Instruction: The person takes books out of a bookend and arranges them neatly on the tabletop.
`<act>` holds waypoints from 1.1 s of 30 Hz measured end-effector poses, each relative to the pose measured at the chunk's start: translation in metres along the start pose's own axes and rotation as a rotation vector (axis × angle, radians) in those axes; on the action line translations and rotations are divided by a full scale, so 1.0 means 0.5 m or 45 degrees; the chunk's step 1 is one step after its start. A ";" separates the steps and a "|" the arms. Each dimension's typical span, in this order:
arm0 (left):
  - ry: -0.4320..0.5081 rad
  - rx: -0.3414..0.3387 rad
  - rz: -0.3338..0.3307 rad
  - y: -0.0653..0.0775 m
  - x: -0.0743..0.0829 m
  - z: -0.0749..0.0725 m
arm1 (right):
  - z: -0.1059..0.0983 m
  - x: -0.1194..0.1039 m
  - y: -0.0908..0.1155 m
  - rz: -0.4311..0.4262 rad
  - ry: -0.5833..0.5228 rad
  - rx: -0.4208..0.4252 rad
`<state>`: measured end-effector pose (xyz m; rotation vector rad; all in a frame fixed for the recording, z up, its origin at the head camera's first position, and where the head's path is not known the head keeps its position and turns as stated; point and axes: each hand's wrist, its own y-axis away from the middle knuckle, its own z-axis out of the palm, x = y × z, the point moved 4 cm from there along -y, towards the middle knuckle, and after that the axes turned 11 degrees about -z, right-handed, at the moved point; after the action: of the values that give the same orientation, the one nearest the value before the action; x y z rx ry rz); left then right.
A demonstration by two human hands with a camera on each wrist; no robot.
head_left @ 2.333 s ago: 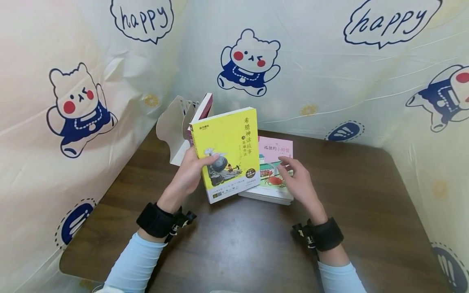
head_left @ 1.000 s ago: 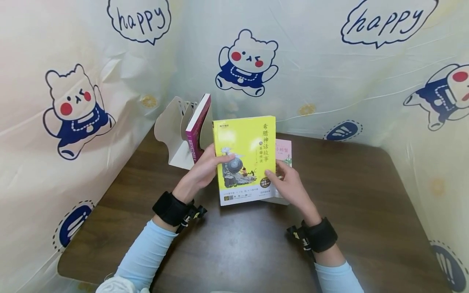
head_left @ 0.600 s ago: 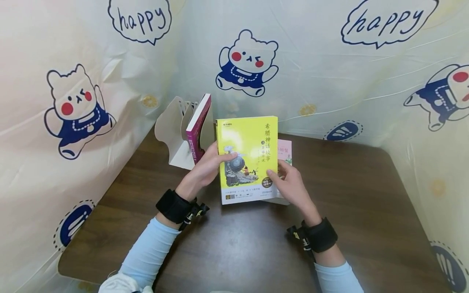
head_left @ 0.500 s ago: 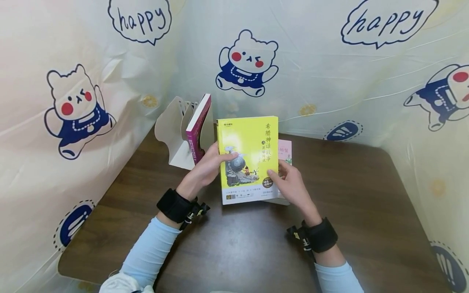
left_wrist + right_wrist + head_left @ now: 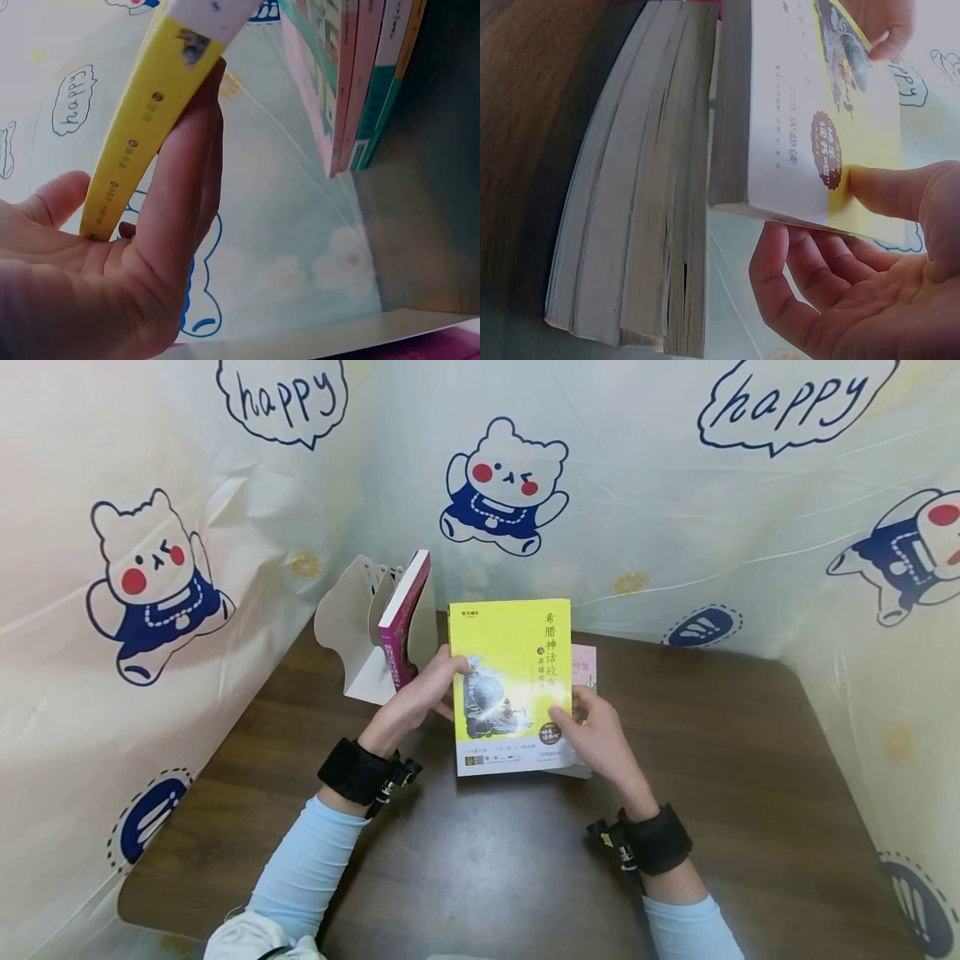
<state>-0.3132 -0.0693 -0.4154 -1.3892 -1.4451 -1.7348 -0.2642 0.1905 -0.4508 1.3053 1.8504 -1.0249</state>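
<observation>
A yellow paperback book [image 5: 510,693] with a white lower band is held above a stack of books, front cover up. My left hand [image 5: 420,689] holds its spine side, thumb at the cover's left edge. In the left wrist view, the fingers [image 5: 184,172] reach along the other side of the book from the thumb. My right hand [image 5: 600,731] pinches the lower right edge. In the right wrist view its thumb [image 5: 892,191] presses the cover and the fingers curl underneath. The pink-covered top book [image 5: 584,664] of the stack is mostly hidden.
A cream book rack [image 5: 348,631] stands at the back left, with a purple book [image 5: 405,622] leaning upright in it. The stack's page edges [image 5: 637,187] show several books in the right wrist view. A printed curtain [image 5: 645,502] surrounds the dark wooden table [image 5: 720,760].
The yellow book has moved right and straightened over the stack. My right hand has come to grip its right edge. Lately my left thumb has slid back towards the spine edge.
</observation>
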 end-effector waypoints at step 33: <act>-0.058 0.092 0.248 0.012 -0.024 0.001 | 0.014 0.003 -0.002 0.002 0.062 0.057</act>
<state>-0.3035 -0.0734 -0.4236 -1.4867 -1.3332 -1.5244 -0.2651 0.1849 -0.4552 1.3689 1.8723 -1.0473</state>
